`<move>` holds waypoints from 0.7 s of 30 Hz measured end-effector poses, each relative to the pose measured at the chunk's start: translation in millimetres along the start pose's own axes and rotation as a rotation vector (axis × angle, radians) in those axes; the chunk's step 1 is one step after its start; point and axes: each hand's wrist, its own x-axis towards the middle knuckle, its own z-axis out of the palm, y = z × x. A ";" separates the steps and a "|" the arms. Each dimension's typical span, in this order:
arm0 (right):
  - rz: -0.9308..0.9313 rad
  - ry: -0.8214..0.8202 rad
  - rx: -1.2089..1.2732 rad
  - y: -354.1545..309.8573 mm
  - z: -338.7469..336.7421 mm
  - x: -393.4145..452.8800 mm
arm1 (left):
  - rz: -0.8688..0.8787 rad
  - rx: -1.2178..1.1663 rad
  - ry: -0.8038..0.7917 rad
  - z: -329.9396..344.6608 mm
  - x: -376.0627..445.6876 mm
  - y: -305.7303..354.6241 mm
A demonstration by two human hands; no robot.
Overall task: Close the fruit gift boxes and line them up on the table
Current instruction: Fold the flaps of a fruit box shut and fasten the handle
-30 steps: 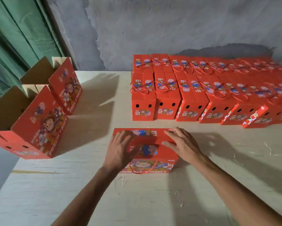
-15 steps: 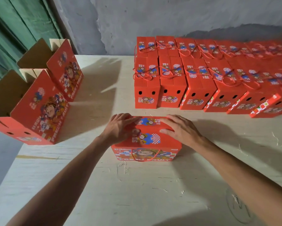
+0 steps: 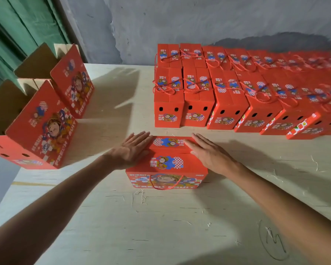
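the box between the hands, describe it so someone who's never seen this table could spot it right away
On the pale wooden table, rows of closed red boxes fill the far right and two open boxes stand at the left. The box sits alone nearer the person, in front of the rows, with the left hand and right hand flat against its ends. Unlike its neighbours, it stands apart, long side forward.

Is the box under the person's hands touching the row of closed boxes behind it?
Apart. The head view shows a strip of bare table between the box and the front row.
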 end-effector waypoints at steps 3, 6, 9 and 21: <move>-0.015 0.238 0.048 -3.0 0.3 -7.5 | 0.010 -0.145 0.070 -4.6 -11.5 -11.9; 0.028 0.515 0.047 -6.7 12.7 -13.2 | -0.005 -0.280 0.180 -7.7 -10.8 -12.2; 0.080 0.577 0.035 -9.7 19.1 -13.3 | -0.035 -0.387 0.290 0.6 -16.6 -2.2; 0.025 0.592 -0.096 -8.6 23.1 -15.2 | 0.203 -0.111 0.239 -11.4 -35.1 -1.5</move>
